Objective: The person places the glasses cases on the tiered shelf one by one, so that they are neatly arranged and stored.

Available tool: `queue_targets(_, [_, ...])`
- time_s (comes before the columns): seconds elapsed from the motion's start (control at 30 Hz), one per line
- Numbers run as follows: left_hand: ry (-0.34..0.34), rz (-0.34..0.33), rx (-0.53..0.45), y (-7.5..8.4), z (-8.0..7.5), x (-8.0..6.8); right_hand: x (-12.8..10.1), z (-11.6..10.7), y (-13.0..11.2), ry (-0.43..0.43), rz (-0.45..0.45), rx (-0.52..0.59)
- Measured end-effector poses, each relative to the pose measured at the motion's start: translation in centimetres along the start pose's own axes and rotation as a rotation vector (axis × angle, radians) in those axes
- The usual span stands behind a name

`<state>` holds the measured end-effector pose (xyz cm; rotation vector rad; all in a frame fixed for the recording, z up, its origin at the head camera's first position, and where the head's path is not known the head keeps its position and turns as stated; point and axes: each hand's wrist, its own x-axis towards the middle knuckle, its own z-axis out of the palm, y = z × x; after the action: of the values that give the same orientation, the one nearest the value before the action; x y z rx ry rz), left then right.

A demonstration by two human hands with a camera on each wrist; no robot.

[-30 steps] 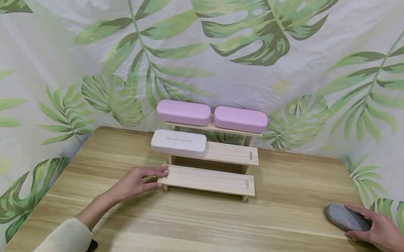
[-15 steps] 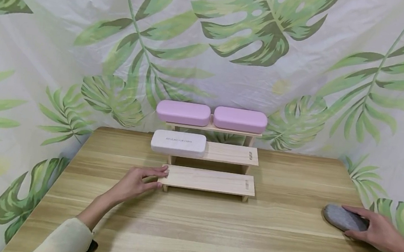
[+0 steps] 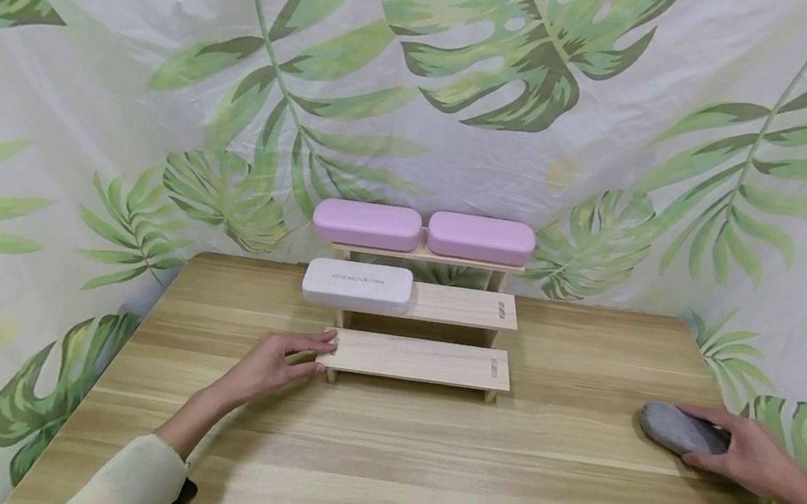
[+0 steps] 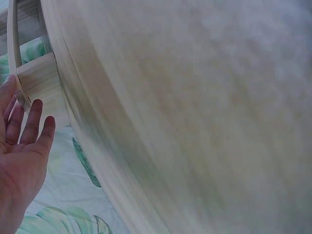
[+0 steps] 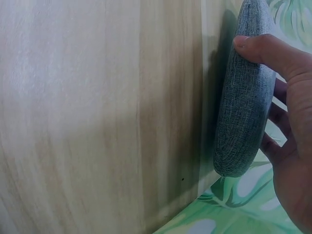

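A stepped wooden rack (image 3: 420,360) with three tiers stands at the back middle of the table. My left hand (image 3: 276,364) holds the left end of its lowest tier, with fingertips on top and the thumb at the front edge. In the left wrist view the fingers of that hand (image 4: 24,156) lie around the end of the board. At the far right, my right hand (image 3: 760,457) grips a grey fabric glasses case (image 3: 680,429) low over the tabletop. The right wrist view shows the thumb across one face of the case (image 5: 243,107), fingers behind.
Two pink glasses cases (image 3: 367,225) sit side by side on the top tier. A white glasses case (image 3: 357,285) with small lettering covers the left half of the middle tier. Behind the wooden table (image 3: 377,467) hangs a leaf-patterned cloth (image 3: 175,22).
My right hand has shifted a little to the left with the grey glasses case in it. The left hand and the rack have stayed where they were.
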<state>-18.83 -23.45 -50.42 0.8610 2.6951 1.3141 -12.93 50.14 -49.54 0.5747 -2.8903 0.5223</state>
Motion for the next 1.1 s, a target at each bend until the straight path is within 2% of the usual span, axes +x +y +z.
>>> queue_targets(0.47, [0.003,0.016,0.001,0.0,0.0,0.0,1.2,-0.4,-1.2,0.015,-0.050,-0.023])
queue_targets(1.1, [-0.003,0.001,0.025,0.6,-0.1,0.0,3.3,-1.5,-4.0,0.023,-0.128,-0.012])
